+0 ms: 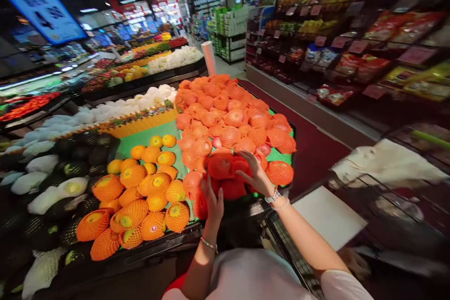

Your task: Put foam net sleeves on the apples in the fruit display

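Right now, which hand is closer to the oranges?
Left. Your left hand is just right of the oranges; your right hand is farther right, at the near part of the red-netted fruit.

Bare hands, the left (213, 199) and the right (255, 173), frame shaded apples (221, 166) at the near edge of a foam-netted heap; contact is unclear. Oranges (156, 183) lie left, dark green produce (75, 168) beyond them. Bagged goods (372, 65) fill shelves at right; a blue sign (38, 2) hangs upper left.
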`<state>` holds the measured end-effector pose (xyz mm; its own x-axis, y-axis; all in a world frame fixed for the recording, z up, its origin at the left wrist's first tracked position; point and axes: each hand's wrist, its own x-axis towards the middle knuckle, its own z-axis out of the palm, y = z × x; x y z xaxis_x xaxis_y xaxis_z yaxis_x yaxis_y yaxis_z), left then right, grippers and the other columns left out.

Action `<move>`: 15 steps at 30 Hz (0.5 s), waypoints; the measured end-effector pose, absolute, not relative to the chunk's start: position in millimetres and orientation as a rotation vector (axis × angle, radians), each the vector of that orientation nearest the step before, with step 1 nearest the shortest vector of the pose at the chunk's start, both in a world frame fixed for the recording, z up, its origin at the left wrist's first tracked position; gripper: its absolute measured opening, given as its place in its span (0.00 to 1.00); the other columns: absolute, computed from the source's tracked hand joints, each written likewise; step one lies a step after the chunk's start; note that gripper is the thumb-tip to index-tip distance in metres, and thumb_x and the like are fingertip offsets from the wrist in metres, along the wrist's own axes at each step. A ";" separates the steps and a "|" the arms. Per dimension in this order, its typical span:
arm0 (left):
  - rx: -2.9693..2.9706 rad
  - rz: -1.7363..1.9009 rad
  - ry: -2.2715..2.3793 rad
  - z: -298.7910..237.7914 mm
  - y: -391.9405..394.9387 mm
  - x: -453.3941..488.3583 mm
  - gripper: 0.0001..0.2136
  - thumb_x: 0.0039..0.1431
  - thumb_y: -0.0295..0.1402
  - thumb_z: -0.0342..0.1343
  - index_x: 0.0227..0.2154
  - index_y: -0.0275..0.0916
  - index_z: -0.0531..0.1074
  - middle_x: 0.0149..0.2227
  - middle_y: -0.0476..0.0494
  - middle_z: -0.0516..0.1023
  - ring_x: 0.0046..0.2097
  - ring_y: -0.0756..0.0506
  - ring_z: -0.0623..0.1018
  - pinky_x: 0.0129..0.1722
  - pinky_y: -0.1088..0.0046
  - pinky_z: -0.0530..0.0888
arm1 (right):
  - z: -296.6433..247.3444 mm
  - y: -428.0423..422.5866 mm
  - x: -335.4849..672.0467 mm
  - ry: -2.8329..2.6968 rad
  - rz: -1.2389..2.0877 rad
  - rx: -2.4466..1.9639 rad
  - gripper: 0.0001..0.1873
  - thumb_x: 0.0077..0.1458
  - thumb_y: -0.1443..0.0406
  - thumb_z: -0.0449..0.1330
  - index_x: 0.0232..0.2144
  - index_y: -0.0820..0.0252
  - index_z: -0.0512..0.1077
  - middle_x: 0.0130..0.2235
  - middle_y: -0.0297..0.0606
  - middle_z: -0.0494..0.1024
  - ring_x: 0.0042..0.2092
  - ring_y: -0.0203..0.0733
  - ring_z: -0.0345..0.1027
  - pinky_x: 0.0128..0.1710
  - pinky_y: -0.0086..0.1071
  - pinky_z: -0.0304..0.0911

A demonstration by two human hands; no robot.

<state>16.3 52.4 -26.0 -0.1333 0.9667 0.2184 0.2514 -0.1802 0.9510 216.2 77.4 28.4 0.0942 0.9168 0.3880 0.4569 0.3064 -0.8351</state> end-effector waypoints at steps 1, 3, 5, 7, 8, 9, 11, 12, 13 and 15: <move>1.523 1.305 1.426 -24.4 57.9 15.3 0.30 0.60 0.44 0.55 0.63 0.43 0.59 0.72 0.40 0.48 0.73 0.40 0.43 0.71 0.58 0.42 | 15.6 58.8 225.0 -1.465 0.517 -1.355 0.28 0.59 0.50 0.58 0.58 0.55 0.67 0.60 0.43 0.69 0.63 0.47 0.61 0.65 0.46 0.53; 1.628 1.142 1.410 -23.7 73.0 15.9 0.32 0.60 0.46 0.53 0.65 0.41 0.56 0.72 0.39 0.48 0.72 0.41 0.46 0.71 0.58 0.44 | -17.6 14.7 240.6 -1.299 0.441 -1.494 0.22 0.66 0.53 0.48 0.55 0.58 0.68 0.57 0.46 0.72 0.60 0.46 0.64 0.62 0.46 0.59; 1.754 1.036 1.453 -25.9 89.0 19.5 0.35 0.60 0.46 0.52 0.66 0.35 0.52 0.72 0.34 0.45 0.73 0.39 0.43 0.71 0.55 0.42 | -56.1 -35.2 252.1 -1.171 0.404 -1.638 0.22 0.68 0.54 0.44 0.46 0.59 0.72 0.49 0.46 0.77 0.53 0.46 0.71 0.56 0.46 0.66; 1.892 1.053 1.517 -29.6 100.7 23.4 0.39 0.60 0.45 0.50 0.67 0.25 0.45 0.72 0.26 0.38 0.73 0.36 0.40 0.71 0.54 0.42 | -93.2 -85.2 260.9 -1.098 0.403 -1.763 0.22 0.66 0.53 0.47 0.38 0.59 0.75 0.40 0.43 0.79 0.44 0.45 0.75 0.47 0.44 0.71; 1.933 1.053 1.551 -31.7 104.3 24.4 0.41 0.61 0.44 0.50 0.67 0.22 0.42 0.72 0.23 0.37 0.72 0.34 0.41 0.71 0.54 0.42 | -109.4 -108.5 265.2 -1.056 0.400 -1.826 0.22 0.66 0.52 0.48 0.35 0.60 0.75 0.36 0.41 0.80 0.41 0.44 0.75 0.44 0.43 0.72; 1.953 1.038 1.575 -33.7 106.3 24.5 0.42 0.60 0.44 0.51 0.67 0.21 0.40 0.72 0.21 0.36 0.72 0.32 0.41 0.70 0.52 0.43 | -123.3 -129.9 270.1 -1.011 0.400 -1.887 0.21 0.66 0.53 0.50 0.33 0.61 0.75 0.33 0.39 0.79 0.37 0.42 0.75 0.40 0.40 0.73; 1.936 1.020 1.602 -36.7 106.9 22.9 0.43 0.60 0.45 0.52 0.67 0.21 0.39 0.71 0.20 0.36 0.72 0.30 0.41 0.70 0.47 0.44 | -143.0 -165.1 282.1 -0.909 0.391 -2.003 0.18 0.64 0.54 0.55 0.32 0.63 0.73 0.31 0.35 0.77 0.34 0.38 0.74 0.36 0.36 0.72; 1.931 1.021 1.611 -37.2 106.0 21.8 0.43 0.59 0.46 0.52 0.67 0.22 0.39 0.71 0.21 0.36 0.72 0.29 0.40 0.69 0.45 0.43 | -148.7 -178.5 289.4 -0.856 0.383 -2.056 0.16 0.64 0.56 0.57 0.33 0.64 0.73 0.32 0.34 0.77 0.33 0.36 0.73 0.35 0.34 0.72; 1.940 1.040 1.623 -36.8 104.8 21.2 0.44 0.59 0.46 0.52 0.67 0.24 0.39 0.71 0.21 0.36 0.72 0.28 0.40 0.69 0.43 0.43 | -151.7 -188.9 297.3 -0.805 0.372 -2.104 0.15 0.64 0.57 0.58 0.35 0.65 0.73 0.33 0.34 0.76 0.34 0.35 0.73 0.35 0.34 0.72; 2.016 1.124 1.676 -32.6 102.1 22.3 0.47 0.57 0.48 0.55 0.68 0.25 0.37 0.71 0.21 0.35 0.72 0.28 0.39 0.68 0.41 0.42 | -150.4 -202.2 313.7 -0.731 0.346 -2.178 0.13 0.64 0.58 0.58 0.41 0.64 0.72 0.38 0.36 0.76 0.36 0.36 0.73 0.37 0.34 0.72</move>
<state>22.3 102.1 -32.6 0.0199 0.9256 0.3780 0.7011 -0.2825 0.6547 313.7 -202.2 -150.4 0.7960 0.6053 -0.0056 0.3877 -0.5169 -0.7632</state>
